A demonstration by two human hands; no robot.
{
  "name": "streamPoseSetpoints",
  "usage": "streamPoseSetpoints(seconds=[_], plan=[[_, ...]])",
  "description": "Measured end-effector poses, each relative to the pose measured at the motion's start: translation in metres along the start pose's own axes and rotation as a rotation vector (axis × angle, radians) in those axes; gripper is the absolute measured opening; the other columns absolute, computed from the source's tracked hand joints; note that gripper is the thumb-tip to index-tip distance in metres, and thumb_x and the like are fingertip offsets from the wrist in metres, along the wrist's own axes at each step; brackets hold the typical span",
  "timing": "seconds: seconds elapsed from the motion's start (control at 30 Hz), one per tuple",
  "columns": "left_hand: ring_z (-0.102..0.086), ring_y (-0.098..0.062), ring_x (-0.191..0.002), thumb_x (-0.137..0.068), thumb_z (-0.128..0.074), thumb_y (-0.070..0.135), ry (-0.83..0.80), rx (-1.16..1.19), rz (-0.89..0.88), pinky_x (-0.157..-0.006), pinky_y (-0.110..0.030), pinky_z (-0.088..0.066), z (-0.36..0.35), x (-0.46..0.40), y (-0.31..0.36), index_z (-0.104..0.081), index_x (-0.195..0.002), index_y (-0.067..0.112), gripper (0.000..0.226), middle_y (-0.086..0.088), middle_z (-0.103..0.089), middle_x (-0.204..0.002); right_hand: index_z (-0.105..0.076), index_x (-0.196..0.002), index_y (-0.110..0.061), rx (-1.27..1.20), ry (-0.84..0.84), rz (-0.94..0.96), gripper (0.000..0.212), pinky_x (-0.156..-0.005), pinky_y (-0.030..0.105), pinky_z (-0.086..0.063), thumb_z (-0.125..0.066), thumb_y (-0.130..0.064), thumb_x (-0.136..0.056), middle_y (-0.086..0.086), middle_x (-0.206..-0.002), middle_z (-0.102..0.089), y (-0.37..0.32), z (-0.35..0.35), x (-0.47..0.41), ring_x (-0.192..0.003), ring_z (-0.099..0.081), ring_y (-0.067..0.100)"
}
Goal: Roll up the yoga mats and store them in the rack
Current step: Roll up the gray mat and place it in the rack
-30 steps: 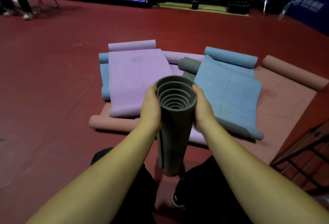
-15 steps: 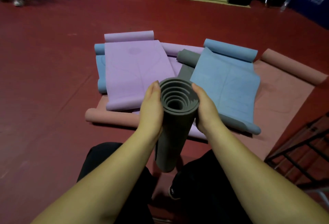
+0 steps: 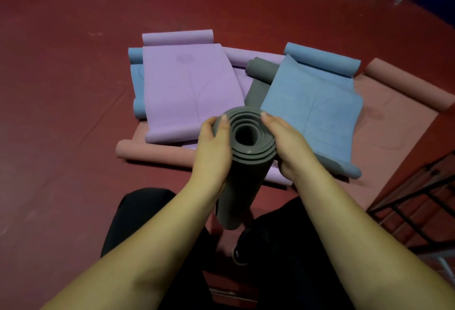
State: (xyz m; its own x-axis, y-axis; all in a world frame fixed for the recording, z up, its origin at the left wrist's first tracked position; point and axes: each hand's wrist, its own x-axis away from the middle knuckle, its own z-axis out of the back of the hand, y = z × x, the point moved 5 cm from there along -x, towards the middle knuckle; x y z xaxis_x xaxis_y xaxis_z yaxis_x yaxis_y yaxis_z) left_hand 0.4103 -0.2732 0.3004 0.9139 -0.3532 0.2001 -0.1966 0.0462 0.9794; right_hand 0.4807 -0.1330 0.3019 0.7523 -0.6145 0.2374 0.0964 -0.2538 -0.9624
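Rolled grey mat (image 3: 242, 176) upright — both hands' grip

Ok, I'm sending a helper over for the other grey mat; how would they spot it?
On the red floor lies a pile of half-rolled mats. Look between the top purple mat and the blue mat on the right. The grey mat peeks out there, the only dark one in the pile.

Dim overall; wide-angle bending at edges; slightly soft.
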Motion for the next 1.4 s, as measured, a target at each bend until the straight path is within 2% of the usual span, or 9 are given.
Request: streamPoseSetpoints(seconds=[0.27, 0.43, 0.63, 0.83, 1.0, 1.13, 1.2, 1.33, 1.4], plan=[[-0.063, -0.020, -0.113, -0.098, -0.056, 0.024, -0.043, -0.041, 0.080, -0.103, -0.041, -0.048, -0.011, -0.009, -0.011, -0.055, -0.126, 0.017, 0.029, -0.003, -0.066, -0.119, -0.067, -0.115, -0.018, 0.165, 0.040, -0.071, 0.024, -0.091, 0.034, -0.056, -0.052, -0.031, -0.101, 0.000, -0.104, -0.075, 0.015, 0.004, -0.006, -0.098, -0.071, 0.013], [-0.058, -0.016, -0.121, -0.078, -0.058, 0.045, -0.024, -0.030, -0.015, -0.107, -0.037, -0.044, -0.012, -0.009, -0.003, -0.053, -0.139, 0.018, 0.066, -0.001, -0.059, -0.134, -0.069, -0.114, -0.020, 0.213, 0.083, 0.022, 0.033, -0.096, 0.038, -0.052, -0.059, -0.042, -0.091, -0.003, -0.108, -0.074, 0.007, 0.023, -0.009, -0.103, -0.069, 0.012], [-0.066, -0.015, -0.105, -0.084, -0.063, 0.046, -0.021, -0.063, -0.020, -0.100, -0.045, -0.050, -0.010, -0.027, -0.032, -0.067, -0.099, 0.027, 0.024, -0.002, -0.069, -0.112, -0.064, -0.127, -0.026, 0.353, 0.103, 0.006, 0.049, -0.104, 0.037, -0.047, -0.055, -0.055, -0.089, -0.009, -0.122, -0.068, 0.025, 0.021, -0.022, -0.113, -0.062, 0.009], [-0.068, -0.018, -0.100, -0.080, -0.062, 0.047, -0.098, -0.008, 0.025, -0.097, -0.046, -0.051, -0.028, -0.043, -0.038, -0.057, -0.098, 0.025, 0.029, -0.001, -0.071, -0.102, -0.067, -0.104, -0.028, 0.269, 0.063, -0.039, 0.018, -0.095, 0.036, -0.054, -0.066, -0.041, -0.091, -0.010, -0.099, -0.075, 0.021, 0.028, -0.027, -0.096, -0.070, 0.009], [-0.064, -0.014, -0.100, -0.094, -0.056, 0.040, -0.180, -0.111, -0.007, -0.091, -0.036, -0.048, -0.066, -0.053, -0.028, -0.057, -0.107, 0.025, 0.020, 0.005, -0.069, -0.104, -0.065, -0.105, -0.025, 0.218, 0.090, -0.101, 0.022, -0.095, 0.039, -0.052, -0.074, -0.024, -0.085, -0.004, -0.095, -0.076, 0.017, 0.059, -0.040, -0.096, -0.071, 0.016], [-0.061, -0.017, -0.111, -0.098, -0.052, 0.044, -0.332, -0.110, -0.019, -0.097, -0.035, -0.046, -0.121, -0.056, -0.022, -0.055, -0.121, 0.018, 0.034, 0.001, -0.066, -0.115, -0.062, -0.117, -0.022, 0.130, 0.283, -0.173, 0.033, -0.082, 0.041, -0.055, -0.068, -0.022, -0.085, 0.007, -0.099, -0.075, 0.018, 0.108, -0.050, -0.088, -0.072, 0.024], [-0.057, -0.015, -0.120, -0.089, -0.053, 0.059, -0.460, -0.148, -0.108, -0.104, -0.034, -0.043, -0.147, -0.053, -0.028, -0.051, -0.133, 0.017, 0.061, 0.001, -0.063, -0.127, -0.063, -0.113, -0.023, 0.075, 0.372, -0.204, 0.029, -0.083, 0.047, -0.054, -0.067, -0.025, -0.084, 0.006, -0.094, -0.075, 0.022, 0.136, -0.049, -0.084, -0.070, 0.026], [-0.035, -0.019, -0.142, -0.060, -0.063, 0.068, -0.742, -0.484, -0.360, -0.116, -0.041, -0.031, -0.200, -0.024, -0.072, -0.025, -0.153, 0.013, 0.114, -0.005, -0.038, -0.153, -0.065, -0.106, -0.026, -0.040, 0.521, -0.273, 0.028, -0.083, 0.053, -0.054, -0.067, -0.030, -0.079, 0.008, -0.101, -0.073, 0.043, 0.212, -0.029, -0.093, -0.068, 0.030], [-0.022, -0.025, -0.147, -0.052, -0.068, 0.075, -0.767, -0.659, -0.468, -0.118, -0.048, -0.026, -0.213, -0.015, -0.093, -0.015, -0.156, 0.014, 0.131, -0.007, -0.026, -0.159, -0.067, -0.112, -0.022, -0.085, 0.563, -0.305, 0.038, -0.079, 0.051, -0.056, -0.068, -0.035, -0.076, 0.007, -0.100, -0.073, 0.054, 0.234, -0.017, -0.094, -0.068, 0.030]])
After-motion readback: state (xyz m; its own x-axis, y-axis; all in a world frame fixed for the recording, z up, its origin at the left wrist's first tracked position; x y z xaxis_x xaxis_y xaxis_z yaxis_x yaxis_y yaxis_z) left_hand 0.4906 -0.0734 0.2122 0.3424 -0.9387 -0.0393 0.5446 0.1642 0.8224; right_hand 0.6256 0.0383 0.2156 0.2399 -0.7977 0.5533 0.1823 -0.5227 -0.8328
